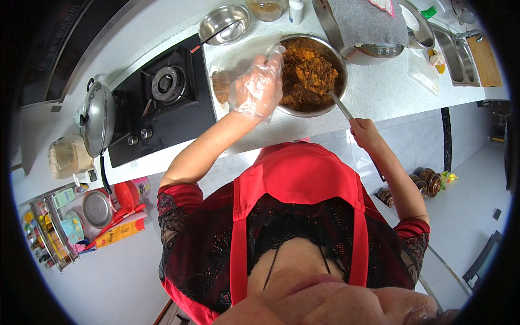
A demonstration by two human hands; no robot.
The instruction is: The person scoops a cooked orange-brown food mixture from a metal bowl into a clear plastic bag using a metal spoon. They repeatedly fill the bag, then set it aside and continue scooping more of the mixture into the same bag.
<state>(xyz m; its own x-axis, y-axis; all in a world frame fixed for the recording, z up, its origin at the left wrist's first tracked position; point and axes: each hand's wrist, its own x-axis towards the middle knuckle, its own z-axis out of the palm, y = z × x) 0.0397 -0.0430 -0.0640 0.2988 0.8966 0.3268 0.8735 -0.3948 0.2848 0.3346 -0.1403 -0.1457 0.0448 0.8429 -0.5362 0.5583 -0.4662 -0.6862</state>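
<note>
My left hand [258,87], in a clear plastic glove, is raised at the left rim of a steel bowl [344,77]. Its fingers are bent together, and whether they pinch anything is hidden. Beneath and beside it lies a clear plastic bag [239,50] with some brown food [221,86] at its left side. The bowl holds a thick orange-brown mash [310,73]. My bare right hand [363,131] grips the handle of a metal utensil [340,105], whose far end is in the mash at the bowl's lower right side.
A gas hob [166,118] is to the left, with a lidded pan [97,118] beyond it. An empty steel bowl [224,24] with a stick across it stands behind. A cooker under a grey cloth [369,22] and a sink [455,57] are to the right.
</note>
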